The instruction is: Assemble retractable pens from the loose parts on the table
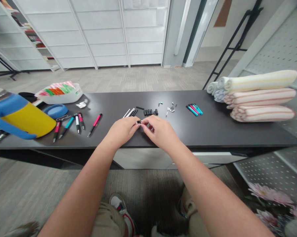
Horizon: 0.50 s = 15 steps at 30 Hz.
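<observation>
My left hand [121, 131] and my right hand [160, 131] meet fingertip to fingertip just above the table's front part. A small black pen part [138, 122] shows between the left thumb and forefinger. The right fingers pinch a tiny light-coloured piece at its end, mostly hidden. Just beyond the hands lie thin white and black pen refills [130, 113] and a row of short black pen grips [150, 112]. Small silvery pen pieces [172, 107] are scattered further right, with two tiny teal bits [160, 103] behind. Teal and pink pen barrels [194, 109] lie side by side to the right.
On the left, a pink pen [95, 125] and several other pens [68, 126] lie near a big blue-and-yellow jug [27, 115], a blue lid [56, 111] and a white tray [75, 93] of colourful packets. Rolled towels [261, 95] are stacked at the right end of the dark table [219, 131].
</observation>
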Motion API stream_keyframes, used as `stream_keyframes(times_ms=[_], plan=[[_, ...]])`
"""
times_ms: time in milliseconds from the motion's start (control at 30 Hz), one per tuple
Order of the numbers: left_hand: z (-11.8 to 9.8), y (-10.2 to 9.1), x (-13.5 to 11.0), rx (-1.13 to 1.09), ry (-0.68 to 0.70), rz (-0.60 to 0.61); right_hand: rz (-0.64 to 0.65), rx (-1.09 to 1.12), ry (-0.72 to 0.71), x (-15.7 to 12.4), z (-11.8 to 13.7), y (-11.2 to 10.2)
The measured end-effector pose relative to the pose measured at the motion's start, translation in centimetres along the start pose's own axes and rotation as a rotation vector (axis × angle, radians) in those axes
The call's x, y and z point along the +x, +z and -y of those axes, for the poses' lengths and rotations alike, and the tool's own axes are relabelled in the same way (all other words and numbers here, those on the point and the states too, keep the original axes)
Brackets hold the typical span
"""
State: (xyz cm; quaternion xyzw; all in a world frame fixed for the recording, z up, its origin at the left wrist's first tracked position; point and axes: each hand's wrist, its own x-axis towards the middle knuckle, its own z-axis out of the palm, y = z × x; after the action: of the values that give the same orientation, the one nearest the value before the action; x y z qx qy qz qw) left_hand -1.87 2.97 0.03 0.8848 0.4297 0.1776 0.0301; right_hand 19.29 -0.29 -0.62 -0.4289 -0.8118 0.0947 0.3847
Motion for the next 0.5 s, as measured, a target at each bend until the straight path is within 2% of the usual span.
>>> stream_keyframes(times_ms=[200,500], plan=[[-0.13,0.02,0.08,0.001,-0.011,-0.010,-0.068,-0.008,0.031,-0.10,-0.09,-0.03],[-0.24,-0.10,0.04,-0.008,0.003,-0.007,-0.068,-0.029,0.054,0.07,0.08,-0.10]])
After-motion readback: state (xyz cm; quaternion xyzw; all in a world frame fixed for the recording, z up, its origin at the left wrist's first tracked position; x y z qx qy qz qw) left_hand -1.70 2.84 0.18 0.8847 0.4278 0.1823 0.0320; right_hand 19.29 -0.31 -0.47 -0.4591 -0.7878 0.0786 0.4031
